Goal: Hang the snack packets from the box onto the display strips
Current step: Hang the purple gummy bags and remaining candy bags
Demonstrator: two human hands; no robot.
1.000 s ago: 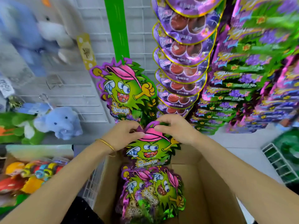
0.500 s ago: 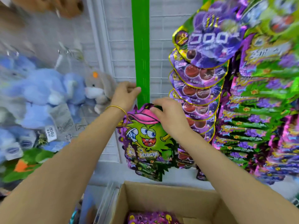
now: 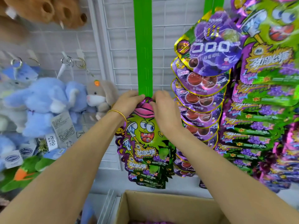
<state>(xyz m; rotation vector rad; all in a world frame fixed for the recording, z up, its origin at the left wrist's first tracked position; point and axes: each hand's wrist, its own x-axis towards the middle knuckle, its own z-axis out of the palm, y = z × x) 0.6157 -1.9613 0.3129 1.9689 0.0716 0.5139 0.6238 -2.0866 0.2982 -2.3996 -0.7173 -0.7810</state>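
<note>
Head camera, looking at a shop display wall. One green display strip (image 3: 143, 46) hangs down the middle of a white wire grid (image 3: 124, 38); it is the landmark here. A second green strip (image 3: 213, 5) shows only at its top, to the right of the first.

Two bare hands meet at the foot of the landmark strip. The left hand (image 3: 129, 102), with one gold bangle (image 3: 119, 113) on its wrist, has its fingers curled and pinches the top edge of one snack packet (image 3: 145, 131). The right hand (image 3: 163, 109) is curled the same way on that top edge, touching the strip from its right side.

The packet hangs straight down just below the strip's visible end. It is shiny foil with a jagged purple outline. A lime-green cartoon face wears a pink cap, with big eyes, an open red mouth and yellow lettering underneath. At least three more packets of the same kind peek out below it, overlapping.

Right of the strip hangs a column of at least six purple grape sweet bags (image 3: 210, 50); further right are many green and purple packets.

Left of the strip hang one blue plush elephant (image 3: 43, 101) and one grey plush rabbit (image 3: 100, 96).

Below the strip stands one open cardboard box (image 3: 161, 206).
</note>
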